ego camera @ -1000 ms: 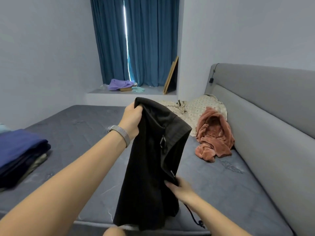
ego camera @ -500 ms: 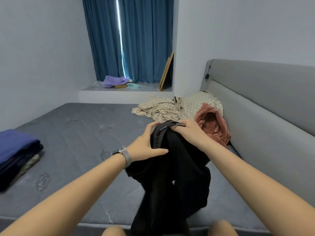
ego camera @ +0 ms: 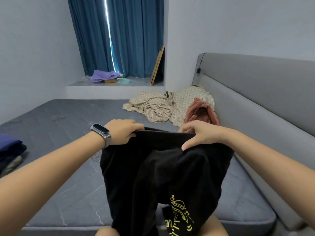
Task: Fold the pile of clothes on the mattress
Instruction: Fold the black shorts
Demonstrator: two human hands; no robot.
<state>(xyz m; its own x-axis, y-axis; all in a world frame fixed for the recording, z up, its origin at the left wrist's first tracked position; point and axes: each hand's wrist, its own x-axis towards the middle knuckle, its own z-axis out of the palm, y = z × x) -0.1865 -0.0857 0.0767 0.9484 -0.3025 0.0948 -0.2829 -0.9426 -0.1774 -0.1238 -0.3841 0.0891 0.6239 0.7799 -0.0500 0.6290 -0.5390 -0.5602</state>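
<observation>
A black garment with a yellow print low on its right side hangs in front of me over the near edge of the grey mattress. My left hand, with a watch on its wrist, grips the top edge at the left. My right hand grips the same edge at the right, thumb on the front of the cloth. Between the hands the edge is stretched flat. Beyond them lie a crumpled beige patterned cloth and a rust-pink garment.
A stack of folded dark blue clothes sits at the mattress's left edge. The grey padded headboard runs along the right. A window ledge under blue curtains holds a purple cloth and small items.
My hands have moved apart along the black garment's top edge, spreading it wide. One second ago the left hand held it up high while the right hand was low on its side.
</observation>
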